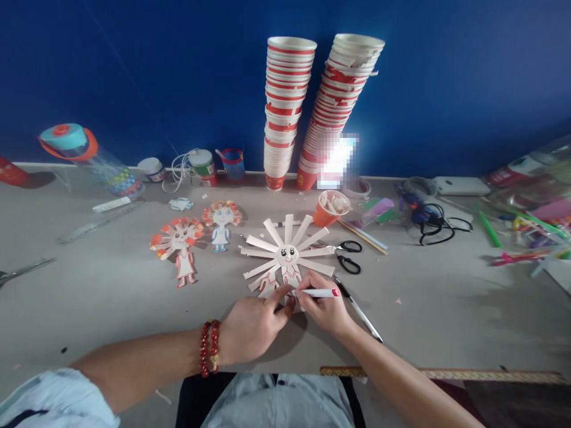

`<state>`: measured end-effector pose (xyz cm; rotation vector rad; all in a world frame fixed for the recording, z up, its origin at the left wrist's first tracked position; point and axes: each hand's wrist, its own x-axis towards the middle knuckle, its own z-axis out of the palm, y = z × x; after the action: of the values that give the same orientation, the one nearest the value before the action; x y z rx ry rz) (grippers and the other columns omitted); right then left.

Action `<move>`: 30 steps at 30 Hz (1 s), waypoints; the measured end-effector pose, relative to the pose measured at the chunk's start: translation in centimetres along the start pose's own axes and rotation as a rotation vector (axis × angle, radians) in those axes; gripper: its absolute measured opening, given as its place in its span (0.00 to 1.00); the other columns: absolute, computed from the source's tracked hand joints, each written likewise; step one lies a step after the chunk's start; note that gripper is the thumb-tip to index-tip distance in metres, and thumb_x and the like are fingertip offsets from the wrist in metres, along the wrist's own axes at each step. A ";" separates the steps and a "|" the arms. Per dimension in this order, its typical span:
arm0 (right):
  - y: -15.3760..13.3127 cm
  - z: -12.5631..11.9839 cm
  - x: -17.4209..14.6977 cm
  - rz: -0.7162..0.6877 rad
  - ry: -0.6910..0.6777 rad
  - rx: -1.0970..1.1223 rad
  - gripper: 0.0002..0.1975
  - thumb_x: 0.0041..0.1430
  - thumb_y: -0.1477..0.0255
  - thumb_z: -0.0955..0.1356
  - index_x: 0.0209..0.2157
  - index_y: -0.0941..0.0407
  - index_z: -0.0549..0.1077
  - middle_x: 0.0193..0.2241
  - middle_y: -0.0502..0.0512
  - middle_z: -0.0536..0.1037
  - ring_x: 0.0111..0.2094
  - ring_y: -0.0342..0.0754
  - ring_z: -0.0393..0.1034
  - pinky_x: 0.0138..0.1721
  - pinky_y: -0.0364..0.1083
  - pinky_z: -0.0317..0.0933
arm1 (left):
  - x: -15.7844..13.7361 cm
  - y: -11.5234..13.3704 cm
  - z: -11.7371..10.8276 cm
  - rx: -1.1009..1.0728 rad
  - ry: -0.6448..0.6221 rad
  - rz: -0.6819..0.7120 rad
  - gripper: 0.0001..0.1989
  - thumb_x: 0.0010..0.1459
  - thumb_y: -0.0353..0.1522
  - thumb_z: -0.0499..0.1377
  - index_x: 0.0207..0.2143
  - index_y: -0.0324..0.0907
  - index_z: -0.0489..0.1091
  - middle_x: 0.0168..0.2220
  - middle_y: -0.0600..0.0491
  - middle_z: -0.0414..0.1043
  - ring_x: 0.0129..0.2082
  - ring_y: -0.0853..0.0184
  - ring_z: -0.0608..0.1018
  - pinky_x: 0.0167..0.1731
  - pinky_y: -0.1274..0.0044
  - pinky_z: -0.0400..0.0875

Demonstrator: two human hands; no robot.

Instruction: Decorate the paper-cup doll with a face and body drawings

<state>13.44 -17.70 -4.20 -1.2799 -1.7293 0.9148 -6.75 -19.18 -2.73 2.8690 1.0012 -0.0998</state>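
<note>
My right hand (328,306) grips a white marker (319,293) with a red end, its tip down at the lower body of a paper doll (292,274). This doll has a round cut-paper head (286,255) with long white strips fanning out, a drawn smiling face and red lines on its dress. With bent fingers, my left hand (254,327) holds the doll's lower part against the table; its fingertips partly cover the drawing. Another small cut-out with red lines (269,284) lies just left of the doll's body. Black-handled scissors (349,255) rest partly under the strips.
Two finished-looking paper dolls (181,249) lie to the left. A black pen (363,315) is beside my right hand. Behind stand tall paper-cup stacks (285,113), an orange cup of scraps (331,208) and a water bottle (96,157). Straws and clutter (535,232) crowd the right.
</note>
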 end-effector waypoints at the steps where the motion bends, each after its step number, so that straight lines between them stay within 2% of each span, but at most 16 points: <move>1: 0.0 0.0 0.0 -0.002 0.000 0.000 0.06 0.51 0.77 0.64 0.24 0.54 0.65 0.19 0.46 0.71 0.20 0.41 0.62 0.23 0.40 0.56 | 0.0 0.0 0.0 0.000 0.000 0.002 0.29 0.60 0.28 0.54 0.64 0.46 0.59 0.66 0.43 0.57 0.27 0.70 0.77 0.24 0.77 0.71; 30: 0.1 0.0 -0.1 -0.028 -0.001 0.009 0.06 0.51 0.78 0.63 0.24 0.54 0.66 0.19 0.46 0.70 0.20 0.40 0.61 0.23 0.39 0.56 | 0.1 0.0 -0.1 0.014 -0.021 0.000 0.28 0.60 0.29 0.54 0.63 0.44 0.59 0.66 0.43 0.57 0.25 0.71 0.76 0.23 0.78 0.71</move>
<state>13.48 -17.77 -4.36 -1.2466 -1.7375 0.9064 -6.66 -19.10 -2.63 2.8739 1.0005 -0.1374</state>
